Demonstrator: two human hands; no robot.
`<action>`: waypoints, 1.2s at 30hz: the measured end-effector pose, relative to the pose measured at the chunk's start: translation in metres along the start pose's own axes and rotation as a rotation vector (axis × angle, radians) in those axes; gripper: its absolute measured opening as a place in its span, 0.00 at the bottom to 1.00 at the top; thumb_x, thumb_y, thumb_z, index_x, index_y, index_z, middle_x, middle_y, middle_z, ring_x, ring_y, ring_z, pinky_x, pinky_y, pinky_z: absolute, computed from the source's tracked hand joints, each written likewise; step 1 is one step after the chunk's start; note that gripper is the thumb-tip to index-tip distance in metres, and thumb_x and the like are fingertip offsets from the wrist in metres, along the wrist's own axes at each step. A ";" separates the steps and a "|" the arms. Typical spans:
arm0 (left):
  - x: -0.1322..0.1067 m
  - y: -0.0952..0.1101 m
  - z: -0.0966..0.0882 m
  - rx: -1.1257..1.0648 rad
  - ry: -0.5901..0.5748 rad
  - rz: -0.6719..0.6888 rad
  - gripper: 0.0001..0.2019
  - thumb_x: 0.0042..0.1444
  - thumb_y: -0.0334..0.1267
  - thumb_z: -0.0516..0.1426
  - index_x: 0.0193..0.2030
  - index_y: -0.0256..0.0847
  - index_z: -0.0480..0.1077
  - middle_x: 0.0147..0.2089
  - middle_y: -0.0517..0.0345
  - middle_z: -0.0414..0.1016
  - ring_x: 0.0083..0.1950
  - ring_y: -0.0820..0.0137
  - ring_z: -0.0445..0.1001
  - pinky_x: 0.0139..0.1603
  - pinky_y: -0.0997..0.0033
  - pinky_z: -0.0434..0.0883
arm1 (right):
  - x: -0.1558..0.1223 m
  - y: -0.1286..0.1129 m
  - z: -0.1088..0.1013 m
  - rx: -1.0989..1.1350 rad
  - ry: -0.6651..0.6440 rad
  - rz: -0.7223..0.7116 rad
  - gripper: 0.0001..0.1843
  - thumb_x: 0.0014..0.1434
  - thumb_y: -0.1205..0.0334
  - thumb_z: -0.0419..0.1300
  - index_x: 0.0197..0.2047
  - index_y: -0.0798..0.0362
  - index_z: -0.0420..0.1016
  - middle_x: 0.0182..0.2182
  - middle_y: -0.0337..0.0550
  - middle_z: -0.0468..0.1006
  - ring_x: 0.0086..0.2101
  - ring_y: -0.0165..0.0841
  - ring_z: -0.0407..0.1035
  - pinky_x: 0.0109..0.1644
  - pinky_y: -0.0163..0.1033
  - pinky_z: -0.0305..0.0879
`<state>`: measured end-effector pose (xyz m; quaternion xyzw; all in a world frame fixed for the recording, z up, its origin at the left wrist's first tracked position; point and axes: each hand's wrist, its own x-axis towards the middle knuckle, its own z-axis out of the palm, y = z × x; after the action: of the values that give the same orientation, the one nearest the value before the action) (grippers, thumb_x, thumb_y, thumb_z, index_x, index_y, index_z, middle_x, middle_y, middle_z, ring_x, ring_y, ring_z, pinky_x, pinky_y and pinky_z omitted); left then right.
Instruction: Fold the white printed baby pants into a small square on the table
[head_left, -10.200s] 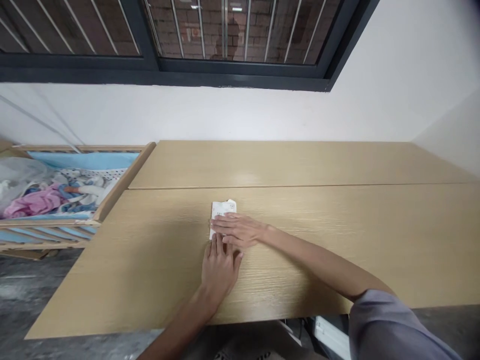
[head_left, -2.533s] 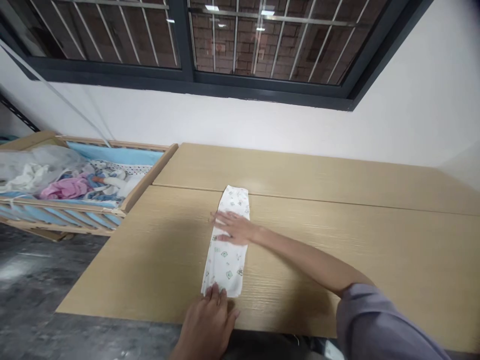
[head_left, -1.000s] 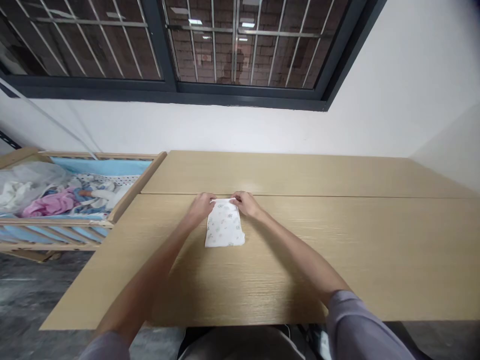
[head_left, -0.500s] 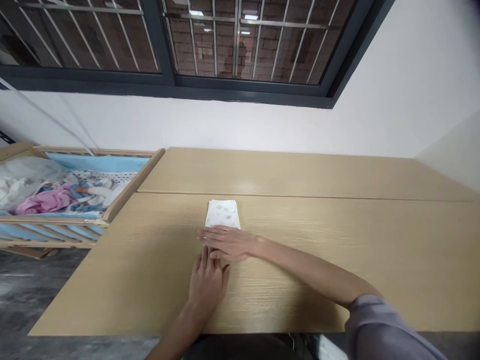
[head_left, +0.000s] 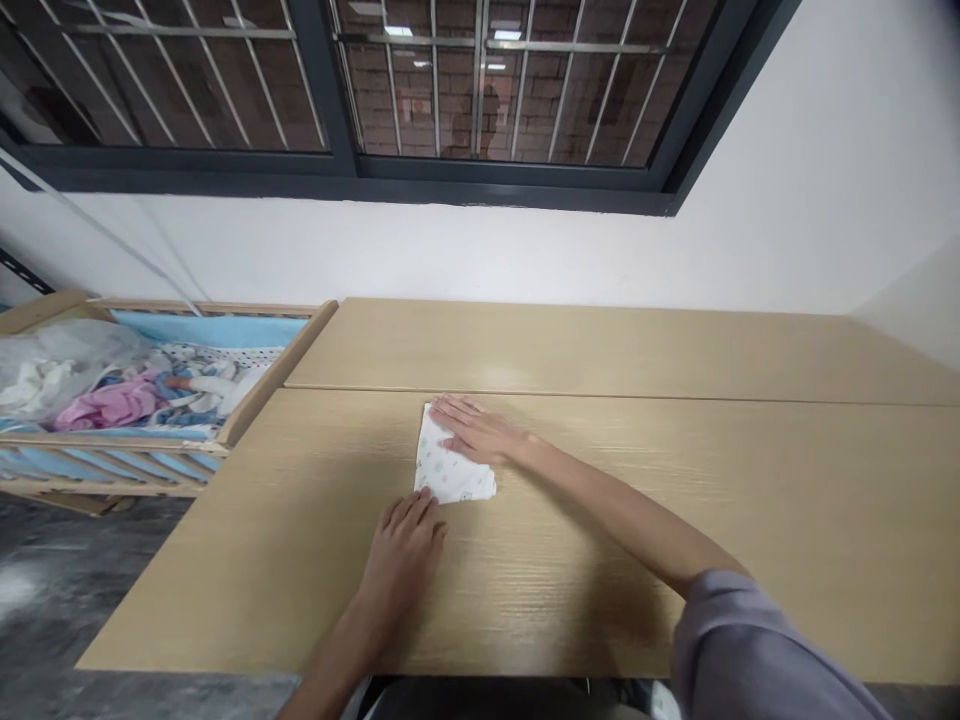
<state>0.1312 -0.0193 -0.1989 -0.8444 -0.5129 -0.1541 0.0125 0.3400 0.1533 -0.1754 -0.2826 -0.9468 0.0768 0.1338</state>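
Note:
A small folded white cloth [head_left: 448,470] with a faint green print lies flat on the wooden table. My right hand [head_left: 476,430] rests palm down on its far right part, fingers stretched out and hiding that corner. At the near left corner is my left hand [head_left: 405,545], its fingers slightly bent and the fingertips touching the edge of the cloth. Neither hand lifts the cloth off the surface.
The table [head_left: 675,500] is made of light wood panels with a seam across it. To the left stands a wooden crib [head_left: 277,380] holding a pink cloth [head_left: 112,400] and other fabrics. A dark-framed barred window [head_left: 495,185] is set in the white wall behind.
My right hand has slid from the near part of the cloth to its far edge, uncovering the near part. My left hand has shifted slightly left and toward me.

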 end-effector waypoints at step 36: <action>0.108 -0.003 0.023 -0.067 0.023 0.009 0.40 0.70 0.56 0.40 0.74 0.19 0.43 0.77 0.26 0.46 0.79 0.50 0.43 0.74 0.49 0.53 | -0.035 -0.042 0.023 -0.056 0.226 0.309 0.33 0.69 0.60 0.50 0.73 0.65 0.53 0.71 0.63 0.55 0.70 0.49 0.47 0.72 0.56 0.47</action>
<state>0.1804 0.0797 -0.1912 -0.8448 -0.5036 -0.1808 -0.0094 0.3398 0.0976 -0.1949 -0.4351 -0.8728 0.0378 0.2181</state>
